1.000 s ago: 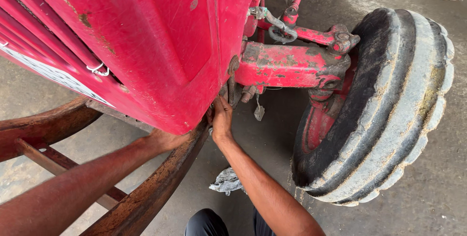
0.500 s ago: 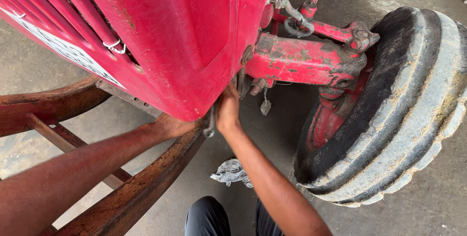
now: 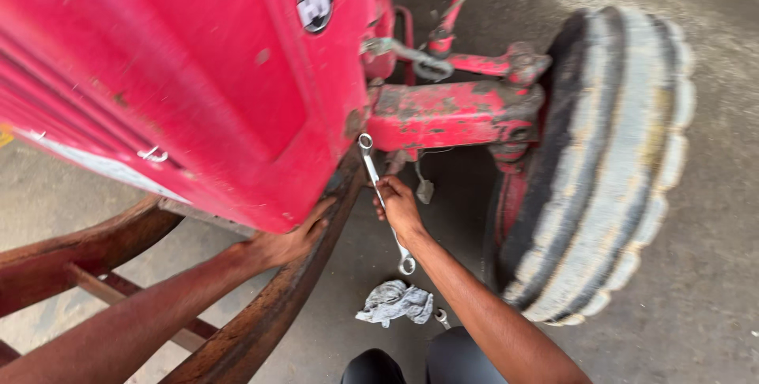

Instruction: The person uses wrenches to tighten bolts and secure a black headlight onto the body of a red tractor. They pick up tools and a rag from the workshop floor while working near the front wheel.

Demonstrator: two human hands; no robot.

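Observation:
My right hand [image 3: 398,204] grips a long silver ring spanner [image 3: 376,178] by its middle. The spanner's upper ring sits beside the lower corner of the red tractor hood [image 3: 237,91]; its lower ring hangs below my wrist. My left hand [image 3: 294,238] presses against the underside of the hood's bottom edge, fingers tucked out of sight beneath it. The red front axle beam [image 3: 451,115] runs right of the spanner toward the worn front tyre [image 3: 601,162].
A rusty curved metal bumper frame [image 3: 261,321] arcs under the hood at the lower left. A crumpled grey rag [image 3: 394,302] lies on the concrete floor [image 3: 711,273], with a small metal part [image 3: 439,317] beside it. My dark-clad knee [image 3: 411,364] is at the bottom.
My right hand has come out from under the hood and now holds the spanner in plain view. The view has shifted down and to the left.

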